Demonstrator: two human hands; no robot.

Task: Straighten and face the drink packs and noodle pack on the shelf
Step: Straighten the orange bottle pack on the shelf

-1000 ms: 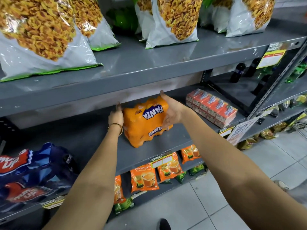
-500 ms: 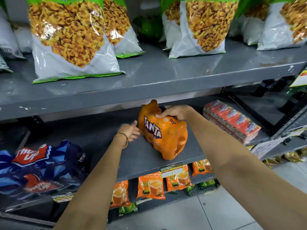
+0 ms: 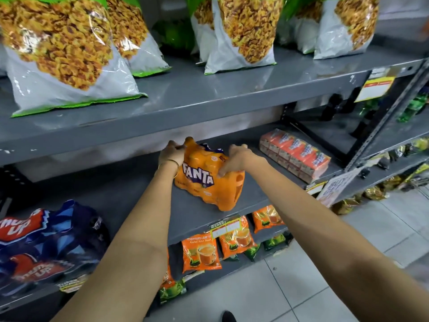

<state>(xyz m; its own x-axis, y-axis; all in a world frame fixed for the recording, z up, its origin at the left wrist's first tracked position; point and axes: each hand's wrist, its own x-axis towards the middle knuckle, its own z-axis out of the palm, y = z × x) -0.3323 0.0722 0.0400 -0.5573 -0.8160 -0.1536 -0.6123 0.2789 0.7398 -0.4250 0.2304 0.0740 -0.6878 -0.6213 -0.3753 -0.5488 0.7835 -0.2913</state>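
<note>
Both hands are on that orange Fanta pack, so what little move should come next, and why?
Probably a small twist to square it up. The Fanta pack sits on the shelf at an angle to the front edge, with the left hand and right hand gripping its two sides, well placed to turn it.

Fanta pack [image 3: 206, 180]: glossy orange plastic shrink-wrap, wrinkled. Shelf [image 3: 209, 98]: grey painted metal, smooth, slight sheen, chipped at front edge. Snack bags [image 3: 62, 66]: shiny clear-and-white plastic film, creased. Thums Up pack [image 3: 46, 247]: glossy blue film. Carton pack [image 3: 294, 154]: clear wrap. Floor [image 3: 325, 275]: pale smooth tile.
</note>
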